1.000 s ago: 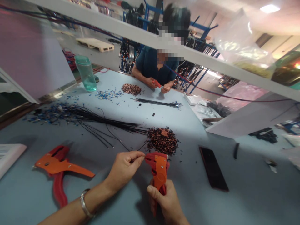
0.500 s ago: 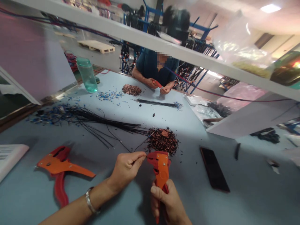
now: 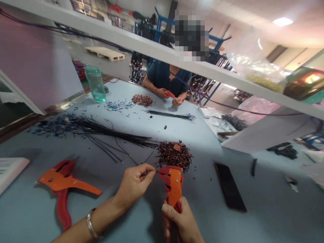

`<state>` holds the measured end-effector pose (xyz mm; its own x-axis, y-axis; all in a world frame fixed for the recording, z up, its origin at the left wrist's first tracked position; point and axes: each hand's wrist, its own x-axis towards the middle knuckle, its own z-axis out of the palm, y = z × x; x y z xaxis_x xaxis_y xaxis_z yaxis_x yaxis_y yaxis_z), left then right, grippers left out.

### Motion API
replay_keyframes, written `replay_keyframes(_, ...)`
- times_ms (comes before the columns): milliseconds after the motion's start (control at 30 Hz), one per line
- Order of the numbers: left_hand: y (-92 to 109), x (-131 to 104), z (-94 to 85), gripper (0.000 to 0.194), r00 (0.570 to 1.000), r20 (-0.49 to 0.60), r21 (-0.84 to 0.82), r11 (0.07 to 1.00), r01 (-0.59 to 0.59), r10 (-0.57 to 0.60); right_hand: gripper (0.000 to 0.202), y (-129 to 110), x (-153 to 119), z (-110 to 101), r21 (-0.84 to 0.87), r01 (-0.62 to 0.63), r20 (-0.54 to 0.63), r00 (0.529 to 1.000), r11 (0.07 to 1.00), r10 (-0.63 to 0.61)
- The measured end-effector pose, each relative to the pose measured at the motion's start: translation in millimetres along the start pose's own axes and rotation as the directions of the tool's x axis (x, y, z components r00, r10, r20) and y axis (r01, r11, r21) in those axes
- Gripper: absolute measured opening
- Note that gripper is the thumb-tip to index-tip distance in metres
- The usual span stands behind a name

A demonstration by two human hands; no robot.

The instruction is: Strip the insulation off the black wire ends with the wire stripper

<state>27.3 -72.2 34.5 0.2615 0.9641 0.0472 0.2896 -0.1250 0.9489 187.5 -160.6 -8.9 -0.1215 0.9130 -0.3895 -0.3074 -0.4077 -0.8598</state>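
- Head view, landmark: the near heap of black and copper-coloured clippings [image 3: 174, 156] on the pale blue-grey tabletop [image 3: 202, 209].
- Left hand [image 3: 135, 182]: on the near side of the heap, slightly left; thumb and forefinger pinch a thin black wire [image 3: 157, 171].
- Right hand [image 3: 178, 214]: nearer the wearer than the heap; fingers wrap the handle of a red-and-orange hand tool [image 3: 175, 184]. The tool's head stands just below the heap, at the pinched wire.
- Work state, judged: one wire is in process at the tool; whether its end sits inside the jaws cannot be told. The heap suggests many cuts are done. The long bundle of black wires [image 3: 118, 134], left of the heap, may hold finished or remaining pieces; which is unclear.
- Count, tools: three. One held, one red-and-orange spare tool [image 3: 63, 180] left of the heap, one red tool [image 3: 170, 94] beyond it with a co-worker [image 3: 167, 79].
- Count, others: two heaps, two bundles, one black phone [image 3: 230, 187] right of the heap. Individual wires and clippings: not countable.
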Motion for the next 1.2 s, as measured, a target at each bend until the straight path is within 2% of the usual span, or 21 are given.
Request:
replay_keyframes(100,1.4,1.2,-1.1,0.027,1.0,0.019,0.002,1.0,-0.022,0.022,0.045,-1.5,-0.1,-0.4,0.006,0.022,0.001,1.0,1.0,-0.022)
replay_keyframes(267,2.1,2.5,-0.9,0.028,0.998,0.045,0.036,0.999,-0.036,0.034,0.045,1.0,2.7,-2.6,0.004,0.032,0.072,0.997,0.999,-0.032)
replay_keyframes(467,-0.4,2.1,-0.1,0.029,0.998,0.053,0.039,0.999,-0.032,0.03,0.045,10.9,4.7,-3.7,-0.019,0.058,-0.009,0.998,0.998,-0.058)
replay_keyframes(633,1.5,1.5,-0.4,0.03,0.998,0.053,0.04,0.998,-0.041,0.039,0.049,12.6,3.7,0.0,-0.074,0.058,0.009,0.998,0.996,-0.058)
replay_keyframes(867,1.7,0.0,-0.3,0.029,0.997,0.033,0.039,0.996,-0.076,0.074,0.048,11.1,4.0,6.3,-0.066,0.061,-0.006,0.998,0.996,-0.061)
replay_keyframes(1067,-2.0,3.9,-1.5,0.023,0.984,-0.035,0.067,0.983,-0.17,0.173,0.048,9.3,9.5,7.1,0.07,0.066,-0.019,0.998,0.995,-0.065)
replay_keyframes(1200,-5.8,5.4,-1.7,0.022,0.961,-0.08,0.191,0.95,-0.246,0.264,0.048,8.7,11.1,4.4,0.091,0.047,0.051,0.997,0.995,-0.052)
